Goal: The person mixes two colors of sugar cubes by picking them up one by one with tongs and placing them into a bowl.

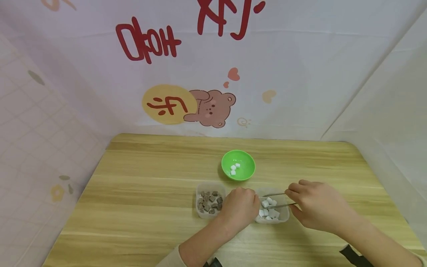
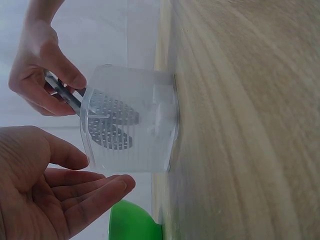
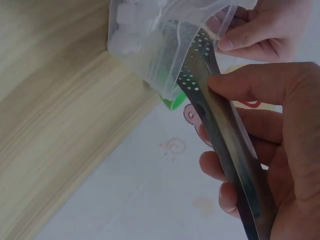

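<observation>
My right hand [image 1: 318, 205] grips metal tongs [image 3: 217, 115], thumb on one arm and fingers round the other. Their perforated ends reach into a clear plastic container [image 2: 130, 77] of white cubes [image 1: 271, 213], the two arms apart. Beside that container's left wall is my left hand [image 1: 241, 207]. Its thumb is right at the rim and its fingers [image 2: 95, 202] extend loosely along the outside in the left wrist view. Behind the containers, a green bowl [image 1: 248, 168] has three white cubes [image 1: 233, 167] inside.
Left of my left hand stands a second clear container [image 1: 197, 207] with several brown and grey chunks [image 1: 208, 202]. All of it rests on a wood-grain table [image 1: 143, 207]. A printed white cloth [image 1: 293, 66] hangs behind the table and along both sides.
</observation>
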Demonstrator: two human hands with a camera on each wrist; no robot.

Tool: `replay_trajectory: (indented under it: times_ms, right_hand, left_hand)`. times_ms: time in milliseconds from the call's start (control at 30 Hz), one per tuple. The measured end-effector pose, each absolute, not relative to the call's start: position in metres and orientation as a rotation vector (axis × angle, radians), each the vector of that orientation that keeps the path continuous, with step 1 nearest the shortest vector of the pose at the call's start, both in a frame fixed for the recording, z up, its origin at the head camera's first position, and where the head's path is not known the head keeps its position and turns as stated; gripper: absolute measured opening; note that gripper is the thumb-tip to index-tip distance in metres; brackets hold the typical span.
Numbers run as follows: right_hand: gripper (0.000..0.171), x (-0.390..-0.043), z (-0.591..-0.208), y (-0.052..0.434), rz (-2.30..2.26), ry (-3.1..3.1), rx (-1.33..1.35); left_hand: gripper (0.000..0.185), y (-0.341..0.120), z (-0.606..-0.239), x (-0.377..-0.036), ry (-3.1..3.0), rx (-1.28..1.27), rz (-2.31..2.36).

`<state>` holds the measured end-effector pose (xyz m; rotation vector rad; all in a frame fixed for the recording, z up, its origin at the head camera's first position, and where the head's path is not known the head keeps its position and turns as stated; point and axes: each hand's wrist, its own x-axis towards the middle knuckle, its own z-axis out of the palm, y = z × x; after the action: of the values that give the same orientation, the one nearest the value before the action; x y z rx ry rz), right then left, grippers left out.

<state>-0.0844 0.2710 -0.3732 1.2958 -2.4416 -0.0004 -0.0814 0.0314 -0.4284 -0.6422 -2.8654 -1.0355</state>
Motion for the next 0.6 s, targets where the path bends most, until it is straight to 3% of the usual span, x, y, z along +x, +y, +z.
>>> replay_trajectory:
  times_ms: [300, 600]
  right_hand:
    - [0.02, -0.086, -0.378, 0.264, -0.067, -2.455, 1.336]
    - [0.027, -0.088, -0.38, 0.257, -0.138, -2.42, 1.373]
  left_hand:
    - [0.049, 0.031, -0.426, -0.081, -2.887, -0.637, -1.052]
    - [0.049, 0.031, -0.425, -0.081, -2.887, -0.645, -1.017]
